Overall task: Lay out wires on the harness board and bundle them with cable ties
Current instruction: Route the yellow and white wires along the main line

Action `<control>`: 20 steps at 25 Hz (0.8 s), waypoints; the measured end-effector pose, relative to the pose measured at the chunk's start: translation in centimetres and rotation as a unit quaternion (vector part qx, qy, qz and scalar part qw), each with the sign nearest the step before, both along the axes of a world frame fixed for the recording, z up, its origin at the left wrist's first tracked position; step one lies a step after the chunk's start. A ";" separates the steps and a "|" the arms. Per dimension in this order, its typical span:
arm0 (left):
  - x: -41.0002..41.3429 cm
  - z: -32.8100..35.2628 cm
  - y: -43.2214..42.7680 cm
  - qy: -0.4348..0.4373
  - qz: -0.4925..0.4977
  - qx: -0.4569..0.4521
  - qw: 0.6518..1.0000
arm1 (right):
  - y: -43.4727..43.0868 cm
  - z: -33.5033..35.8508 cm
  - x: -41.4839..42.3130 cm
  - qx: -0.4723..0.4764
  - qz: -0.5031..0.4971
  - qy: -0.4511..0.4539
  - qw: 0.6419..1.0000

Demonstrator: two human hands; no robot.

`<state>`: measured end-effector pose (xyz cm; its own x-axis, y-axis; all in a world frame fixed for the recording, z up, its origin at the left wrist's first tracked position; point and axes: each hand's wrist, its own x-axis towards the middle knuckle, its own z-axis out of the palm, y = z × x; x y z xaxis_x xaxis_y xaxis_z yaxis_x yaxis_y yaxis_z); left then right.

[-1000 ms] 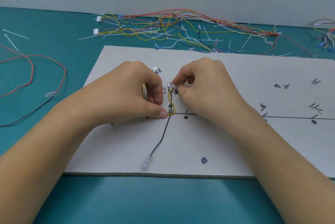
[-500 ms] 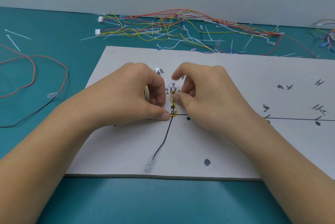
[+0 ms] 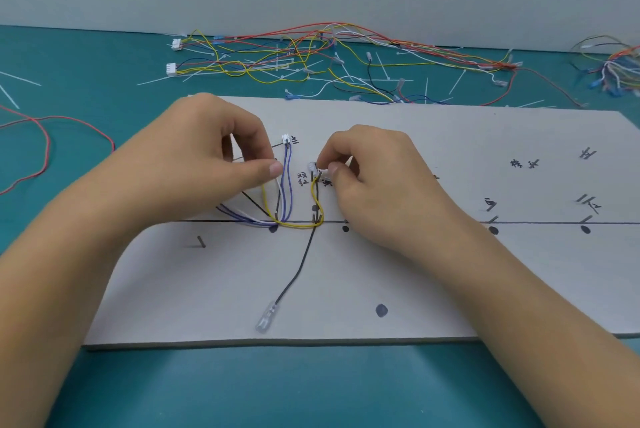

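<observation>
Early stage. A few wires are routed on the harness board (image 3: 450,271), left of frame centre: the purple wires (image 3: 288,185) with a white connector (image 3: 286,139), a black wire (image 3: 298,271) running down to a clear terminal (image 3: 266,321), and a yellow wire (image 3: 298,226) looped along the drawn line.

Left hand (image 3: 207,164) pinches narrowly on one end of the yellow wire. Right hand (image 3: 377,178) pinches its other end at a small clear tip.

No tie is seen on any bundle. Cable ties (image 3: 20,78) lie loose on the table, and a wire pile (image 3: 311,57) sits at top centre. The right half of the board is bare of wires, so most of the layout and all the tying look left to do.

The left fingers hide what exactly they pinch. The board labels are too small to read, and its right edge is cut off.
</observation>
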<state>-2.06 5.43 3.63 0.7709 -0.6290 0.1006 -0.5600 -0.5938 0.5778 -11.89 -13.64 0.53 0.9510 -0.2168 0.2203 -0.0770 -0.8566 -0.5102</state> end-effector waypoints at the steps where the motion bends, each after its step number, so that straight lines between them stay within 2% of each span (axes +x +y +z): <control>1: 0.1 0.0 0.1 -0.002 0.011 0.001 1.000 | -0.1 0.0 0.0 0.001 0.002 -0.001 1.000; 8: 0.3 -0.5 -0.3 -0.011 0.034 0.008 0.999 | -0.2 -0.3 0.0 0.013 -0.002 0.000 1.000; 15: 1.9 -1.2 0.2 0.006 0.123 -0.051 0.991 | 0.2 0.1 -0.3 0.043 -0.013 -0.058 0.997; 20: 1.8 -1.1 0.2 0.005 0.089 -0.034 0.995 | -0.1 0.5 -0.7 0.036 0.003 -0.015 0.999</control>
